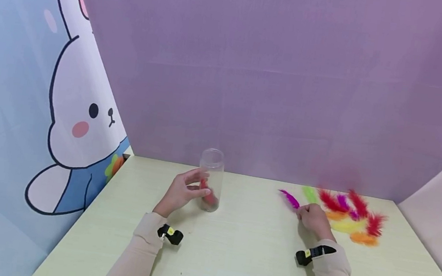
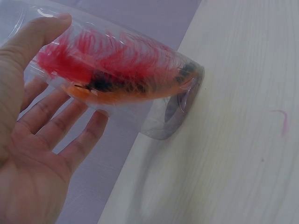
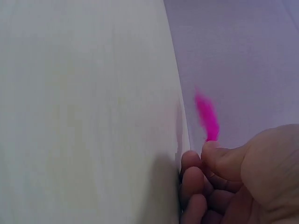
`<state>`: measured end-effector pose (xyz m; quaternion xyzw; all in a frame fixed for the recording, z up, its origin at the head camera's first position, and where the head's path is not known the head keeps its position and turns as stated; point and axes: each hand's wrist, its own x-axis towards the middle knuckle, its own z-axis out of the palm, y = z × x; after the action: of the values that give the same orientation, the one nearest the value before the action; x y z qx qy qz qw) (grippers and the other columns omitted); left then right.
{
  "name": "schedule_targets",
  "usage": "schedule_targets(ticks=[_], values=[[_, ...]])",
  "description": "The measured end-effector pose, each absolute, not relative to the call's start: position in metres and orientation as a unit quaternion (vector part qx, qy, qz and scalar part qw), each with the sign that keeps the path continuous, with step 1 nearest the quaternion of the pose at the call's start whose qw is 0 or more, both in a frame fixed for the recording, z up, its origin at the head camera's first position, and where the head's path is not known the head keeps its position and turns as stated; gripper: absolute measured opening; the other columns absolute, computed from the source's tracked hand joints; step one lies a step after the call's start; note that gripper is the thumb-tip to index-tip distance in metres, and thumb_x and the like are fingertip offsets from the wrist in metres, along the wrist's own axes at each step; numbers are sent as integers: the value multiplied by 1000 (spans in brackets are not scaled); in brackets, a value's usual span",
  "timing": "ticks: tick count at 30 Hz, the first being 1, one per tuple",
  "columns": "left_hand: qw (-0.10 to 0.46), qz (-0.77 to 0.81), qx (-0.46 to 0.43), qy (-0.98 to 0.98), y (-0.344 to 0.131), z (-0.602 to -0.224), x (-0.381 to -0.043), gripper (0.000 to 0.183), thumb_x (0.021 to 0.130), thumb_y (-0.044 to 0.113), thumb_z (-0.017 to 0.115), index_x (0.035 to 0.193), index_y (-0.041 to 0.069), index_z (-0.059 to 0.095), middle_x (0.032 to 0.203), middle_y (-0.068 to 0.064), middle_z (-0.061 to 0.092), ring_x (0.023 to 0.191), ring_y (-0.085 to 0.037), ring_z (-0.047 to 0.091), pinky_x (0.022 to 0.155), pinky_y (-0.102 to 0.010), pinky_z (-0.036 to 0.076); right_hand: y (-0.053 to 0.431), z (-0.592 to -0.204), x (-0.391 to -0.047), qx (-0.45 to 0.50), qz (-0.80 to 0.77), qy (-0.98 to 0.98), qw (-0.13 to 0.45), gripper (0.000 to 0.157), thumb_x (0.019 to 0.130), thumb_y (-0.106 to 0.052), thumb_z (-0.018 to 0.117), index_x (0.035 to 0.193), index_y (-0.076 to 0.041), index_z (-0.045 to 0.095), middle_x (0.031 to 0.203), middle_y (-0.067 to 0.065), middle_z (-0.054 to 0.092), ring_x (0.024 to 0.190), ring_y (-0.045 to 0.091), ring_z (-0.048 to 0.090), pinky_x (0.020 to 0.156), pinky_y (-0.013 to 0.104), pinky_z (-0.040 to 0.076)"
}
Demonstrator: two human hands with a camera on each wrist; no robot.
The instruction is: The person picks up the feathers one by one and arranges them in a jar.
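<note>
A tall clear jar (image 1: pixel 217 179) stands upright on the table, with red and orange feathers (image 2: pixel 112 65) inside it. My left hand (image 1: pixel 184 191) holds the jar from its left side, the thumb (image 2: pixel 46 32) across one face and the fingers against the other. To the right, my right hand (image 1: pixel 313 217) pinches a magenta feather (image 3: pixel 207 114) between thumb and forefinger. The feather's tip points away from the hand, toward the jar side, and its lower end is hidden in the pinch. The other fingers of that hand are curled close over the tabletop.
Right of my right hand lies a loose spread of feathers, including red (image 1: pixel 356 205), yellow (image 1: pixel 347 226), orange (image 1: pixel 364 239) and lime green (image 1: pixel 310 195). A purple cloth (image 1: pixel 273 93) hangs behind the table (image 1: pixel 239 252). A rabbit-print cloth (image 1: pixel 74 137) hangs at the left.
</note>
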<state>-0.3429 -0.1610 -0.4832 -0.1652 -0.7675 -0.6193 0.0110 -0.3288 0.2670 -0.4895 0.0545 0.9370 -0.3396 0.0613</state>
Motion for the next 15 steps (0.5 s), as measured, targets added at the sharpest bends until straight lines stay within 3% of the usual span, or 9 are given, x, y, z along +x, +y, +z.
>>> schedule_targets(ticks=[3, 9, 15], values=[[14, -620, -162, -768, -161, -483, -343, 62, 83, 21, 87, 140, 21, 62, 138, -12, 66, 130, -27, 62, 106, -43, 56, 264, -490, -329, 61, -346, 934, 64, 35, 106, -14, 44, 84, -3, 69, 95, 15, 67, 87, 28, 53, 77, 36, 43], [15, -621, -157, -768, -160, -482, -342, 62, 83, 20, 87, 139, 21, 62, 135, -7, 68, 129, -24, 62, 105, -41, 57, 262, -489, -327, 61, -363, 927, 67, 36, 109, -16, 44, 90, 0, 71, 81, 8, 66, 86, 26, 53, 78, 34, 41], [10, -621, -157, -768, -160, -481, -341, 63, 83, 20, 87, 140, 21, 61, 140, -14, 65, 131, -26, 60, 108, -45, 55, 261, -486, -326, 52, -367, 926, 70, 35, 110, -20, 44, 95, 1, 67, 75, 4, 65, 80, 23, 52, 77, 33, 41]])
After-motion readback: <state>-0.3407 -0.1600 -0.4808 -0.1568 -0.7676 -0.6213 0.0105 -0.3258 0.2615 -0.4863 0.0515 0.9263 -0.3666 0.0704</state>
